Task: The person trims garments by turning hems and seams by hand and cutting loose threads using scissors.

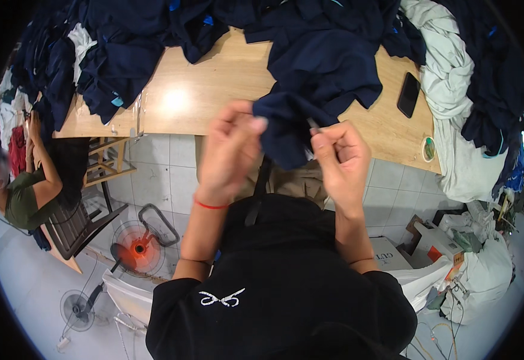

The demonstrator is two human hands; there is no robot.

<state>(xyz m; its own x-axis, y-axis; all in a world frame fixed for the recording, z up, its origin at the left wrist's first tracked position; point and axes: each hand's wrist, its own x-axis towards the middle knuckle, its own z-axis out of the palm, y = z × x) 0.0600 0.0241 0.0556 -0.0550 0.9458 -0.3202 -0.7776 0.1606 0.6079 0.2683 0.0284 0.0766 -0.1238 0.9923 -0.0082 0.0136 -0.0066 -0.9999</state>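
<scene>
A dark navy cloth garment (289,135) hangs between my hands over the table's near edge, and its folds run back onto the wooden table (199,84). My left hand (232,144), slightly blurred, is closed on the garment's left edge. On the other side, my right hand (343,159) is pinched together against the cloth. A small, thin, pale tip (313,123) shows at its fingertips; what kind of thing it is, I cannot make out.
Navy garments (124,57) are heaped along the table's far side. A black phone (409,95) lies at the right, beside pale cloth (454,72). A round dish (428,149) sits at the right edge. At the left are a seated person (34,195) and a floor fan (139,249).
</scene>
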